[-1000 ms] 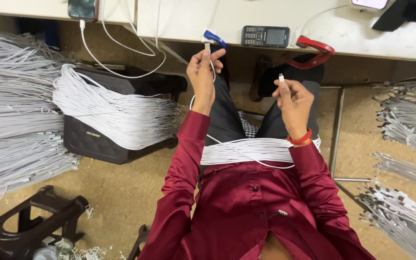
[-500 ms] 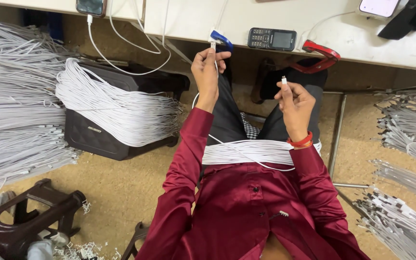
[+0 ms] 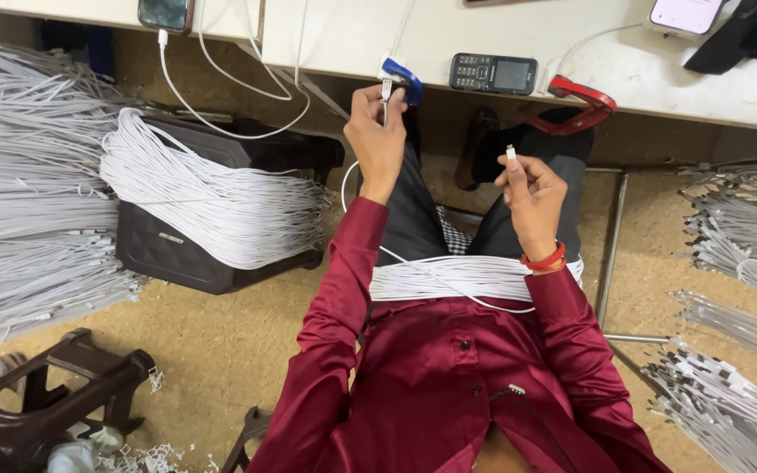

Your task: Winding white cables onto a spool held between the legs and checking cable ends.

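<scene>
left hand (image 3: 378, 131) pinching cable plug (image 3: 386, 90) at table (image 3: 343, 39) edge | right hand (image 3: 532, 188) pinching other plug (image 3: 510, 152) | lap bundle (image 3: 449, 276) waiting

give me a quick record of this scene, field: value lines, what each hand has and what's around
left hand: raised at the table edge, pinching one plug of a white cable
right hand: pinching the cable's other plug, tip up
lap: bundle of white cables
table: keypad phone, blue clip, red clamp
left side: cables heaped over a black case
right side: more cable bundles
</scene>
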